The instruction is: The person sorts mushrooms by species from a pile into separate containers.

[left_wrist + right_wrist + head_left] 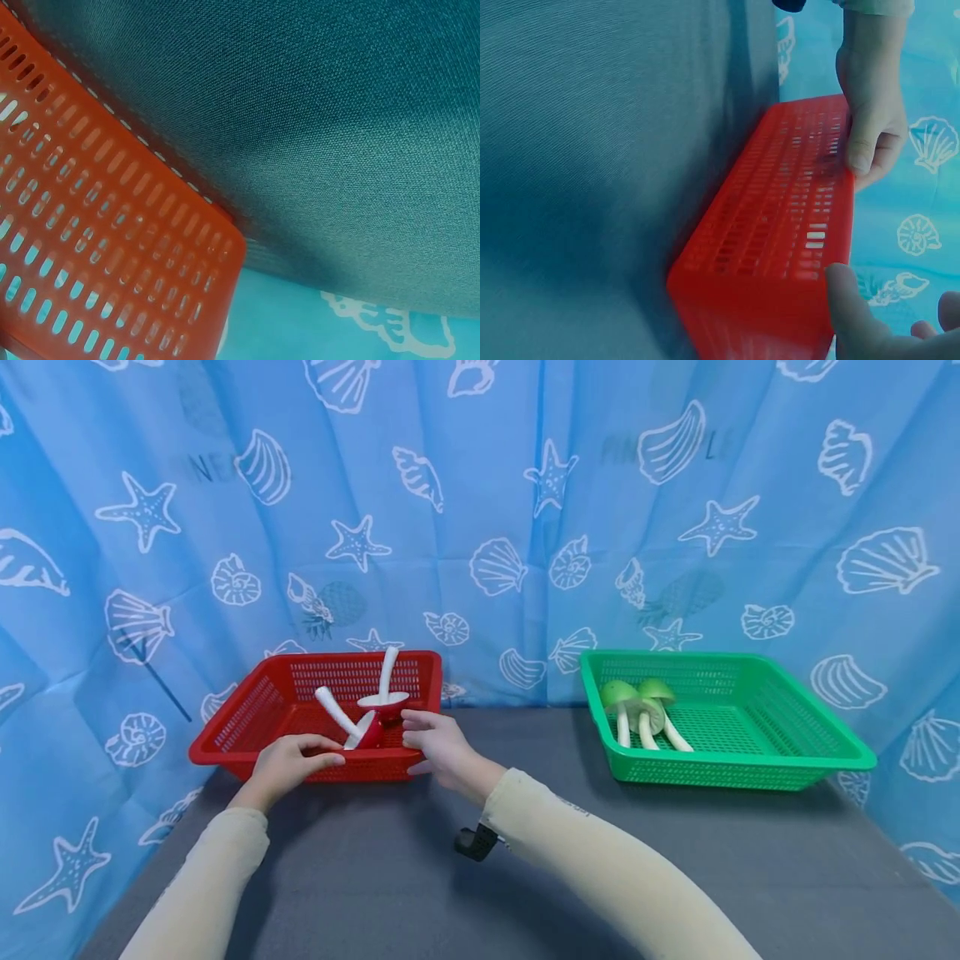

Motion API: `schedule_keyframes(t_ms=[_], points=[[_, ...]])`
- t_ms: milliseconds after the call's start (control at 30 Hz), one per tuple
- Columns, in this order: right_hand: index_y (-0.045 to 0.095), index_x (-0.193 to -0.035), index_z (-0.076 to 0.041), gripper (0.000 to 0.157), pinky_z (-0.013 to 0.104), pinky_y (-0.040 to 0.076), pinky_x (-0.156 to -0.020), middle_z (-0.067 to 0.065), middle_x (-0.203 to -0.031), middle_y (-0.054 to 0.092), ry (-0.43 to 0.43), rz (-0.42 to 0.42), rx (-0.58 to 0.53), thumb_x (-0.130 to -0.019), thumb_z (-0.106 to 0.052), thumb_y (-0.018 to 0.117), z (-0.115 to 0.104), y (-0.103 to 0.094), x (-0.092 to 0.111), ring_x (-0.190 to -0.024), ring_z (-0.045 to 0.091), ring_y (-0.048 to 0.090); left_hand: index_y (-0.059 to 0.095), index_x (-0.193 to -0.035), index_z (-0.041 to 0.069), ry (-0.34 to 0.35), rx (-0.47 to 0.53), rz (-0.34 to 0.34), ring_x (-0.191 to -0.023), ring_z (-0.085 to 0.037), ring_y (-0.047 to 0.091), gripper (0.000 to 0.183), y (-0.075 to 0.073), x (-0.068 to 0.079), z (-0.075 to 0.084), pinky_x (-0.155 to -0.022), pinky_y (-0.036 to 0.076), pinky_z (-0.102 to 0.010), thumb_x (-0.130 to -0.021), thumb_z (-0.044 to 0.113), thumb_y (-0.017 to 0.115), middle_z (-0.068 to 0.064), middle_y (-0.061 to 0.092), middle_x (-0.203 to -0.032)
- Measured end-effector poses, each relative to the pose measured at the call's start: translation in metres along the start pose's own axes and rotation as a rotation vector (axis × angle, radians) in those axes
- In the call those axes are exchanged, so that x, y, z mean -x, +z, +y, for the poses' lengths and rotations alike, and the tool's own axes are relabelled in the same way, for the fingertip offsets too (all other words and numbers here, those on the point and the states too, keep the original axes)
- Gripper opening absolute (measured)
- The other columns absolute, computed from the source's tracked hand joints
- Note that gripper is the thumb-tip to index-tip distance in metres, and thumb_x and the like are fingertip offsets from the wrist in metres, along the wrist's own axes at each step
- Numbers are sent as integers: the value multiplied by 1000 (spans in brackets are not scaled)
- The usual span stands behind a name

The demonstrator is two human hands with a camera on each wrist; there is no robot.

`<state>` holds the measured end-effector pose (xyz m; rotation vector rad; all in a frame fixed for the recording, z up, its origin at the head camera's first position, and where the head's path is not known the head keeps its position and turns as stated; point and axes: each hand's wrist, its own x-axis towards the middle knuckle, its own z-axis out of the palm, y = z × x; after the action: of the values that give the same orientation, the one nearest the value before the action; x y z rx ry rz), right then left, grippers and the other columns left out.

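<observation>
Two toy mushrooms with red caps and white stems lie in a red plastic basket (pixel 247 764): a front mushroom (pixel 367 731) and a back mushroom (pixel 384 697). My left hand (pixel 288 766) grips the basket's front rim. In the right wrist view, the left thumb (pixel 862 150) presses the outer wall while the fingers bend over the rim. My right hand (pixel 450 747) is at the front right corner. Its thumb (pixel 844 292) touches the rim there, and the other fingers look loosely spread. The left wrist view shows the basket's slotted wall (pixel 112 217), but not the left hand clearly.
To the right, a green basket (pixel 750 768) holds green-capped toy mushrooms (pixel 648 714) with white stems. Both baskets stand on a dark grey cloth-covered table (pixel 360 877). A blue curtain (pixel 480 610) with shell prints hangs behind. A black device (pixel 474 843) is at the right wrist.
</observation>
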<state>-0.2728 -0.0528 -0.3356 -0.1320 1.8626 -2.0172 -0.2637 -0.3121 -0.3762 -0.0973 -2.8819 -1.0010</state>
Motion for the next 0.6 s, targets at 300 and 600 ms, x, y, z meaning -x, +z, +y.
schedule_keyframes(t_ms=[300,600], points=[[49,-147,-6,44,53,53,-98,17,-146,54,-81,-4,152,-104,-8,50,-8,-57,32,-129,37,54,71,-123,10,68,-56,18,-102,-30,61,45,-1,-2,-1,-86,58,-48,-87,37,77,-13,70,-118],[36,-154,-3,51,58,44,-106,23,-156,38,-256,-16,564,-107,-17,49,-35,-130,64,-138,41,44,62,-133,2,134,-264,-9,-118,-45,54,61,-14,5,8,-95,47,-62,-89,41,74,-25,60,-131]])
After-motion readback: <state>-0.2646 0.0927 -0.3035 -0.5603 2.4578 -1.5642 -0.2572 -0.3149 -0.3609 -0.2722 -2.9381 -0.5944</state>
